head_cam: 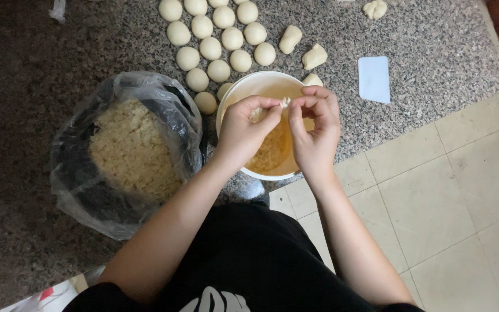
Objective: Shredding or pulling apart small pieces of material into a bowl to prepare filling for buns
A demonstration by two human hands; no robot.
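A bag [123,153] of clear plastic sits well left of the bowl [259,84], its mouth rolled open; it lines a dark pot and is filled with pale, crumbly yellow meal; its right edge lies just beside the bowl's left rim. Up and left of the bowl, dough balls [211,48] lie in rows on the speckled granite counter [24,86], the nearest ones touching or almost touching the bowl's rim. The bowl itself is white and round, standing at the counter's edge; it holds a yellow, shredded filling that shows low between the wrists. The left hand [242,133] is above the bowl's left half, fingers curled shut around a dough piece [285,103]; the right hand [314,130] is over the right half, thumb and fingertips pinched together on the same piece; the piece sits above the bowl's middle, mostly hidden by fingers. Above and right of the bowl lie a few shaped lumps [314,56] of dough; farther right of it a pale blue scraper [374,79] lies flat; below and right of the bowl is beige tiled floor [451,196].
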